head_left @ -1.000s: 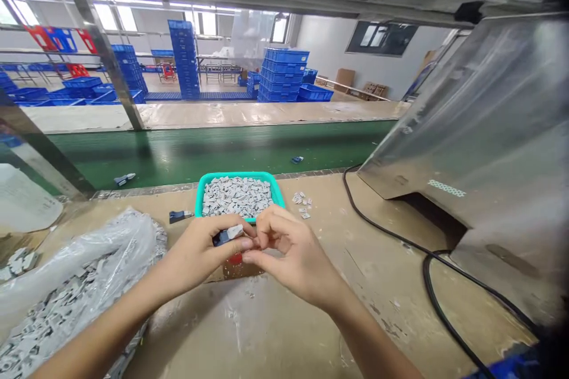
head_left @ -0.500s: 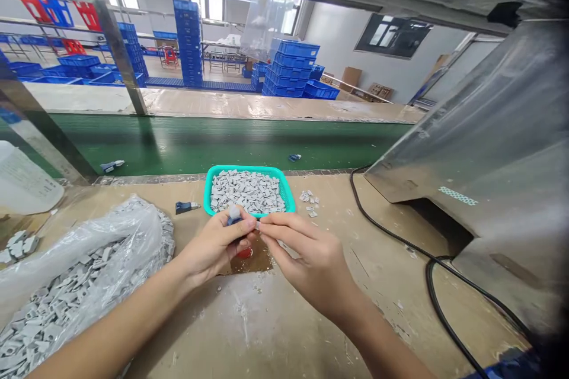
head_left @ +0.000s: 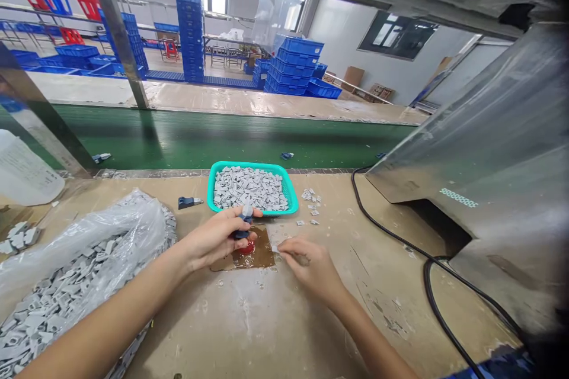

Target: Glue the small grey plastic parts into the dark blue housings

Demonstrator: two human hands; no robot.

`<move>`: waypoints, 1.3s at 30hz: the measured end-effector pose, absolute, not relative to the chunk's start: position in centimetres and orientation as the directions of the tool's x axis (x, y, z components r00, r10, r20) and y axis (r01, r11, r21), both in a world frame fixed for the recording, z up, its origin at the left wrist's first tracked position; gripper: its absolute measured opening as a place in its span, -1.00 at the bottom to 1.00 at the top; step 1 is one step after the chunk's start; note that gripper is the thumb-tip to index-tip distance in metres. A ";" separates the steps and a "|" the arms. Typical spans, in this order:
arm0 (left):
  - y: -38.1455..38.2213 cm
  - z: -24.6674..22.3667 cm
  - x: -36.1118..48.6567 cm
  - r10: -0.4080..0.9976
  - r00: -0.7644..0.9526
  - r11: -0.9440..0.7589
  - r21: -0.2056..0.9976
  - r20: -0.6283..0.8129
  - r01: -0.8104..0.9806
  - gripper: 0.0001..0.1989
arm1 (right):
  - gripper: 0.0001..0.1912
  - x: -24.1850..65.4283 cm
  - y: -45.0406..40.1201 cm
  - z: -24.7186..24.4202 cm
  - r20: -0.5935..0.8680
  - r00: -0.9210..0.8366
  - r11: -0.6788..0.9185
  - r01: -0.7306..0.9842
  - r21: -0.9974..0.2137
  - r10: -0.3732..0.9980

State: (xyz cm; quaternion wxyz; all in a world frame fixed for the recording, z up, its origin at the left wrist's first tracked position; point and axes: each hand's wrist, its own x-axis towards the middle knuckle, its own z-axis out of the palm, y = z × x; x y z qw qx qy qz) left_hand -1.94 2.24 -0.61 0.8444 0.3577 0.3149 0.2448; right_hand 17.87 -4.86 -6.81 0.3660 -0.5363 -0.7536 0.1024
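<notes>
My left hand (head_left: 212,238) is shut on a blue-and-white plastic part (head_left: 244,222), held upright above a brown pad (head_left: 260,256). A red object (head_left: 247,247) lies on that wet-looking pad, partly hidden by my fingers. My right hand (head_left: 306,265) rests near the pad's right edge, its fingertips pinched on a small pale piece (head_left: 274,247). Just beyond both hands stands a teal tray (head_left: 251,212) heaped with small grey parts. A blue part with a grey tip (head_left: 190,202) lies on the bench left of the tray.
A plastic bag of grey parts (head_left: 84,272) lies at the left, with a white jug (head_left: 24,172) behind it. Loose pieces (head_left: 311,204) sit right of the tray. A green conveyor belt (head_left: 222,142) runs behind the bench. A black cable (head_left: 400,237) and steel hood (head_left: 471,148) occupy the right.
My hands have separated, the right one dropping lower and rightward to the pad. The blue-and-white part now stands more upright in my left hand, and the red object shows less.
</notes>
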 end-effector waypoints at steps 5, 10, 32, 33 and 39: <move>2.4 -1.0 -2.2 0.656 0.687 0.600 0.769 -0.314 -0.221 -0.75 | -0.82 17.6 -4.7 -8.0 0.479 -0.261 0.492 0.742 -0.456 0.838; 2.6 -1.2 -2.5 0.729 0.635 0.511 0.820 -0.256 -0.256 -0.76 | -0.79 17.5 -3.2 -7.7 0.472 -0.270 0.487 0.758 -0.433 0.839; 2.5 -0.8 -2.2 0.703 0.680 0.560 0.753 -0.210 -0.347 -0.72 | -0.78 17.6 -3.5 -6.0 0.484 -0.316 0.521 0.763 -0.381 0.816; 2.4 -0.8 -2.2 0.704 0.676 0.559 0.757 -0.218 -0.339 -0.73 | -0.77 17.5 -3.8 -5.8 0.492 -0.316 0.528 0.758 -0.384 0.811; 1.9 -0.6 -2.0 0.744 0.612 0.532 0.792 -0.269 -0.299 -0.70 | -0.76 16.8 -4.5 -5.5 0.502 -0.258 0.479 0.790 -0.382 0.826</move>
